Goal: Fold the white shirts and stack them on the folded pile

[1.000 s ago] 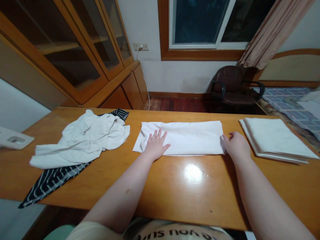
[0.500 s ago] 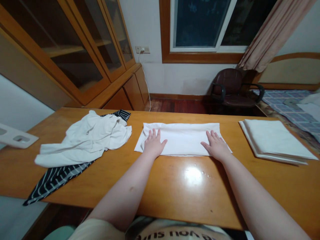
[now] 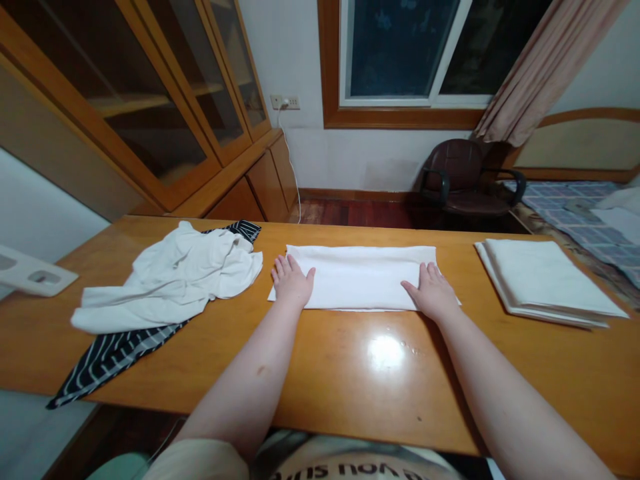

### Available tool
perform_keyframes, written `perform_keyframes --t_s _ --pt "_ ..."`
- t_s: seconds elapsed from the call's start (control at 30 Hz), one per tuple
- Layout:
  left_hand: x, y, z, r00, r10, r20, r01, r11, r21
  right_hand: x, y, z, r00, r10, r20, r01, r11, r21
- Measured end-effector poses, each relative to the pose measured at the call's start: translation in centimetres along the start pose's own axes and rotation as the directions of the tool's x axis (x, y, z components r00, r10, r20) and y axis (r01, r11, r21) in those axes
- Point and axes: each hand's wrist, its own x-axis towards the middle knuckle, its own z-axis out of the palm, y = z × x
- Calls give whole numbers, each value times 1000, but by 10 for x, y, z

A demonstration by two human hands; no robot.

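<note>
A white cloth, folded into a long rectangle, lies flat in front of me on the wooden table. My left hand rests open on its left end, fingers spread and pointing away from me. On the right end, my right hand lies open with the thumb pointing inward. Both palms face down, and neither hand grips the fabric. The cloth looks mostly smooth between them.
Left of the hands, a crumpled white garment lies over a black striped cloth. A stack of folded white cloths sits at the right. A white plastic piece juts in at the far left. Beyond the table stands an office chair.
My left hand has slid left to the cloth's left end, and the wrinkles there have flattened. My right hand has barely moved on the cloth.
</note>
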Motion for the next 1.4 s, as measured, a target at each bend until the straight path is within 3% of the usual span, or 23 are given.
perform_keyframes --t_s 0.1,0.2,0.3,0.37,0.5,0.7,0.87,1.0,1.07,1.17,1.23,1.33,1.4 --pt "-9 12 -10 981 134 -142 -139 990 -32 -4 -5 -1 996 -4 -90 4 1000 -7" --pt "-20 28 -19 925 338 -172 -348 937 -28 -9 -14 -4 971 -166 -174 162 986 -37" --pt "-28 42 -18 865 494 -91 -496 868 -6 -12 -24 -5 913 -386 -131 387 922 -17" --pt "-29 46 -13 839 543 28 -543 839 -3 -12 -28 -4 894 -445 -60 446 895 20" --pt "-25 44 -3 826 524 206 -534 846 -12 -12 -29 -4 906 -422 41 420 906 51" --pt "-28 43 -2 827 493 270 -509 861 -14 -17 -29 -11 909 -411 73 407 911 62" --pt "-47 41 -13 792 507 341 -529 848 -34 -29 -35 -29 914 -400 60 398 916 42" --pt "-66 43 -31 804 528 273 -545 838 -13 -42 -47 -44 953 -295 71 297 955 -20" --pt "-69 47 -37 829 522 202 -530 848 -13 -46 -52 -45 963 -269 -10 269 963 -17" --pt "-64 52 -36 839 532 110 -531 846 -44 -44 -56 -38 909 -360 -212 375 926 37" --pt "-58 53 -29 808 586 58 -584 810 -58 -40 -55 -30 853 -451 -262 481 875 59" --pt "-52 54 -15 722 688 77 -685 726 -59 -35 -55 -17 785 -597 -168 613 787 69" --pt "-50 54 -7 685 717 125 -716 695 -62 -33 -55 -10 767 -634 -97 641 764 71"
